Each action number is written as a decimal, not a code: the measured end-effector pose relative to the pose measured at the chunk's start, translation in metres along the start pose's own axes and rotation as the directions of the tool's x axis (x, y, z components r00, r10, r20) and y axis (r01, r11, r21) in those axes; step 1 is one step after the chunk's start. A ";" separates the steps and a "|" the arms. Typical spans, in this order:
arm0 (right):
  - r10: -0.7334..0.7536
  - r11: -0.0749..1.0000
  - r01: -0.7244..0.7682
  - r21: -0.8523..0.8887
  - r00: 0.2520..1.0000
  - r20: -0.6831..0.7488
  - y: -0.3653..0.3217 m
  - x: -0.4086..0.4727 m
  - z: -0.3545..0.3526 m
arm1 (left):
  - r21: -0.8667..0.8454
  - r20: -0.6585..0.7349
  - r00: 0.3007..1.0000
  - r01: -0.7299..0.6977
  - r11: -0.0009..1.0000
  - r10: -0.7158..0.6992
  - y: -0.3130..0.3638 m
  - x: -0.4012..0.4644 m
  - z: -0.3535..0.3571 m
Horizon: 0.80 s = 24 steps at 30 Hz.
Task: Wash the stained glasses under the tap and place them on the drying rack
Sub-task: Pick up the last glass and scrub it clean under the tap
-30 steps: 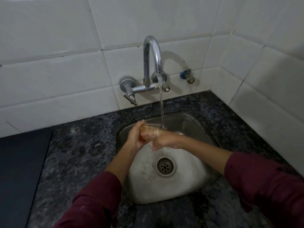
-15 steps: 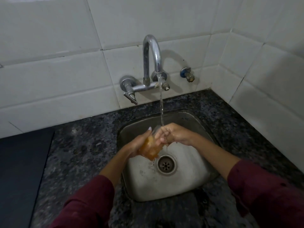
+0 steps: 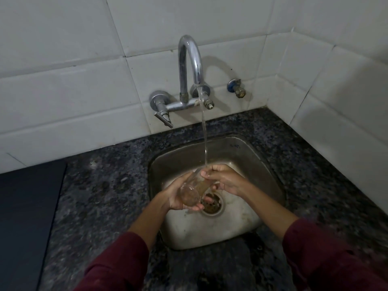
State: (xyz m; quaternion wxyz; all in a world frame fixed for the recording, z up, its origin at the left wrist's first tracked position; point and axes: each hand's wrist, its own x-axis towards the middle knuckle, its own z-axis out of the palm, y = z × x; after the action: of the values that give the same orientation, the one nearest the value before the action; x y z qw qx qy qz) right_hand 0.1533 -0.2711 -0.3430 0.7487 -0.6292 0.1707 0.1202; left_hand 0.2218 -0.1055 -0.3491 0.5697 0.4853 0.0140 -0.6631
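Observation:
A stained glass (image 3: 191, 192) lies tilted over the steel sink (image 3: 260, 164), its base turned toward me and its mouth toward the running water. My left hand (image 3: 178, 196) cups the glass from below and the left. My right hand (image 3: 222, 179) grips it near the rim, where the stream from the chrome tap (image 3: 190, 66) lands on my fingers. Brownish water runs from the glass down toward the drain (image 3: 212, 203). No drying rack is in view.
Dark speckled granite counter (image 3: 105, 185) surrounds the sink. A flat dark slab (image 3: 27, 217) lies on the counter at the left. White tiled walls meet in a corner at the right, with a small valve (image 3: 237, 90) beside the tap.
The glass has tipped over, base toward me, and its brown water is spilling out toward the drain. Both hands have dropped slightly lower in the sink.

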 end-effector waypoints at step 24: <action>-0.621 0.615 0.369 -0.697 0.771 -0.139 -0.061 -0.014 0.014 | 0.716 -0.261 0.529 -0.455 0.529 0.808 0.024 0.004 0.035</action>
State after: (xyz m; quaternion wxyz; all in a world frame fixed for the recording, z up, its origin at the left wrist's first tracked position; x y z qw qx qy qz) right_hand 0.1656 -0.2679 -0.2800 0.4481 -0.8756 0.0722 -0.1654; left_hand 0.2192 -0.1370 -0.3207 0.5750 0.7705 -0.2022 -0.1866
